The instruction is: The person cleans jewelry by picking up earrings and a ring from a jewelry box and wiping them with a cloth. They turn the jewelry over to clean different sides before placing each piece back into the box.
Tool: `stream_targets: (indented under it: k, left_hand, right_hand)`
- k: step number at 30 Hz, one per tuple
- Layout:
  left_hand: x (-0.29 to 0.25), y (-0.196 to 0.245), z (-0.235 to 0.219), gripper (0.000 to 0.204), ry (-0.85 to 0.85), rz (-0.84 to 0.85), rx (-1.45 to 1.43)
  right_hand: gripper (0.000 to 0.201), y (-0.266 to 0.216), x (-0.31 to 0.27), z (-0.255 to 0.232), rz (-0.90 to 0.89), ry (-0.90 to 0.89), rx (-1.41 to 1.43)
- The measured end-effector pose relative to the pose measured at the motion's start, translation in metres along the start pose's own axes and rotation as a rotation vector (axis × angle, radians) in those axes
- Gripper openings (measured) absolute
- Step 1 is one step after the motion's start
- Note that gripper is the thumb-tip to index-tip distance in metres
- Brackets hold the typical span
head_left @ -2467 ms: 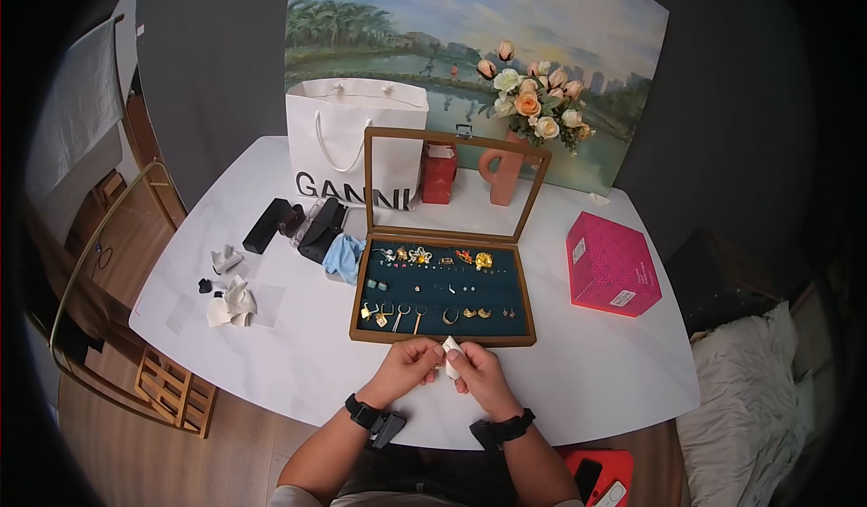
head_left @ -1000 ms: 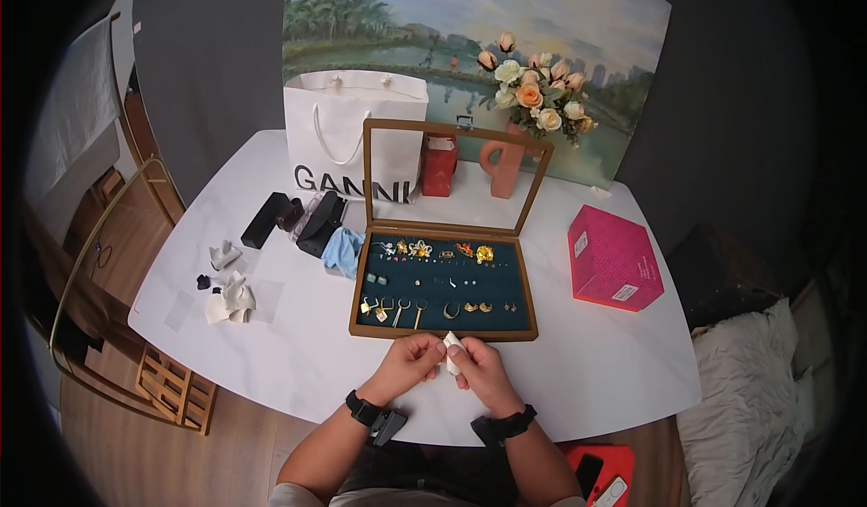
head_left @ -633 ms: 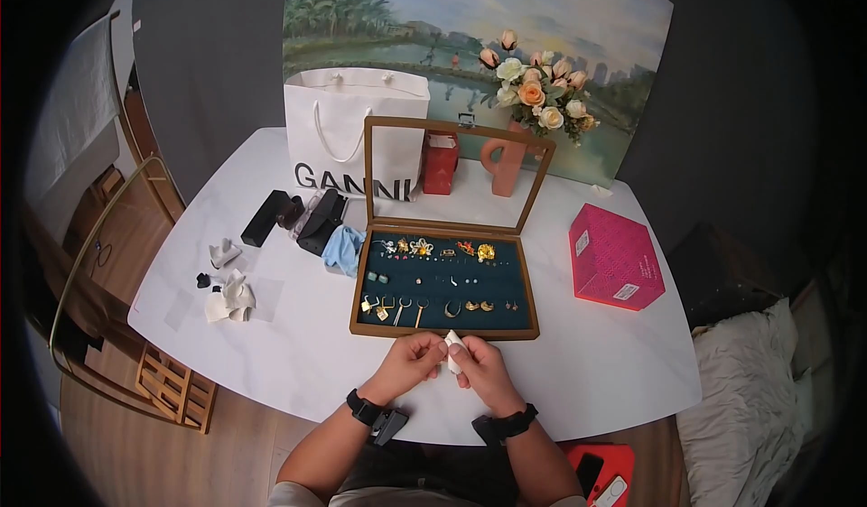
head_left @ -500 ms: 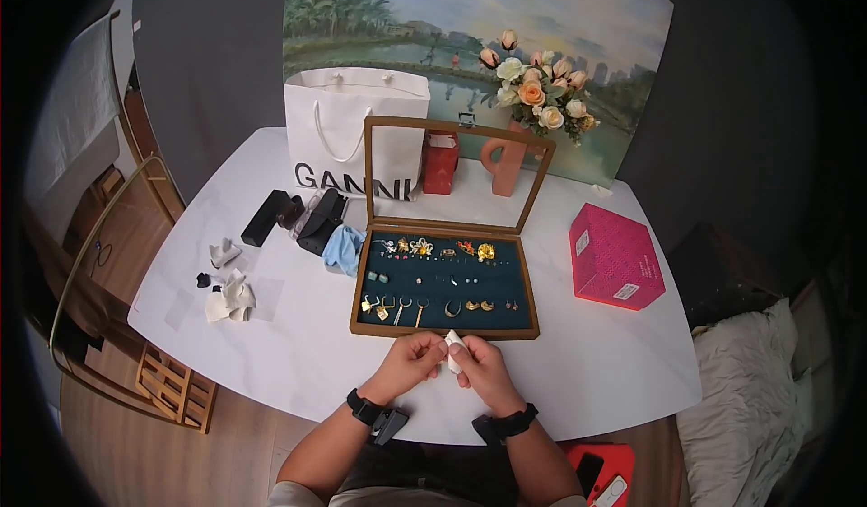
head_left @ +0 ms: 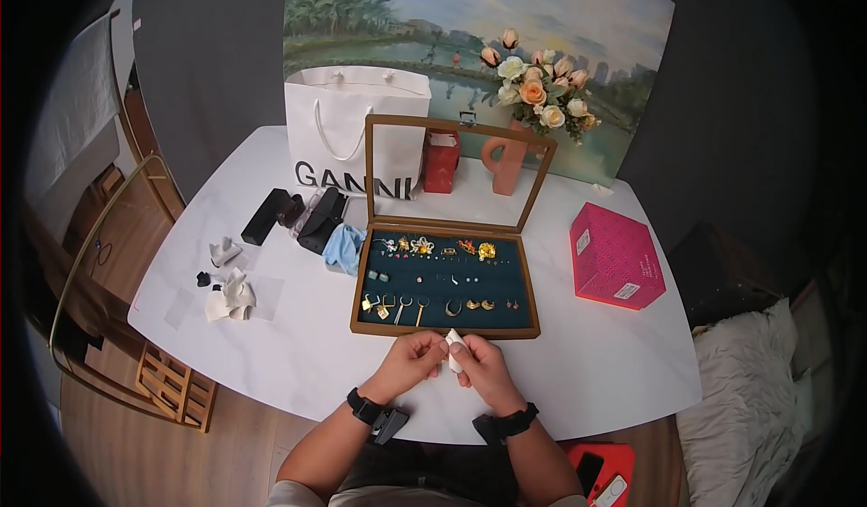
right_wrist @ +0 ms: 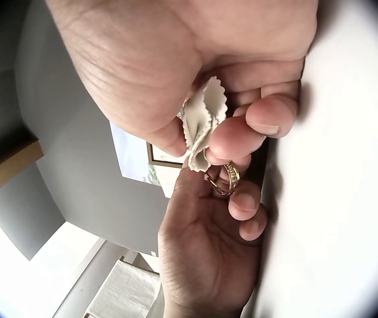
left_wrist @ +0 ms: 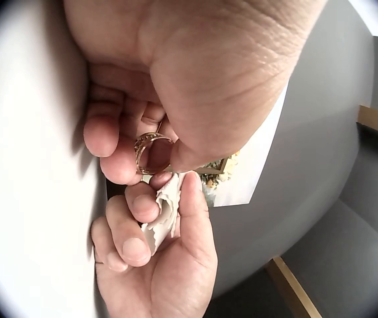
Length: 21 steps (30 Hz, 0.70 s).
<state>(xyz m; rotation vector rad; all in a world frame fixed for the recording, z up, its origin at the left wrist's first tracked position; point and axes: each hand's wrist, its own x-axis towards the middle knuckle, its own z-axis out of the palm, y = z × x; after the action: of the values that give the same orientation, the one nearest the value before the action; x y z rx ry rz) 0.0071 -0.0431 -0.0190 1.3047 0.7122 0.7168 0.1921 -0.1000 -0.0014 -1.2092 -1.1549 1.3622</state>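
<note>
Both hands meet just in front of a wooden jewelry box (head_left: 442, 333), whose glass lid is raised. My left hand (head_left: 406, 362) pinches a gold ring (left_wrist: 140, 147) with a patterned band between thumb and fingers. In my right hand (head_left: 483, 367) is a folded off-white cloth (right_wrist: 205, 116) with zigzag edges, pinched between thumb and fingers. Its tip reaches the left fingertips, right at the ring. On the box's dark green lining lie rows of rings, earrings and other small gold and silver pieces.
Left of the box lie a light blue cloth (head_left: 343, 251), a black case (head_left: 322, 223), sunglasses (head_left: 290, 211) and crumpled off-white cloths (head_left: 231, 297). Behind stand a white paper bag (head_left: 357, 137), a red box (head_left: 441, 164) and a pink vase (head_left: 506, 168) of flowers. A magenta box (head_left: 617, 254) sits right.
The head view has shifted slightly, so the table appears a little higher. The hands keep nearly the same pose, with the ring and cloth held together.
</note>
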Motion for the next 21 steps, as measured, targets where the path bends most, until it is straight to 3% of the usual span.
stream_targets:
  k: [21]
  left_hand:
    - [-0.0004, 0.0014, -0.0004, 0.018, 0.000, 0.005, 0.001]
  right_hand:
    - [0.026, -0.0002, -0.0002, 0.0015, 0.011, 0.018, 0.000]
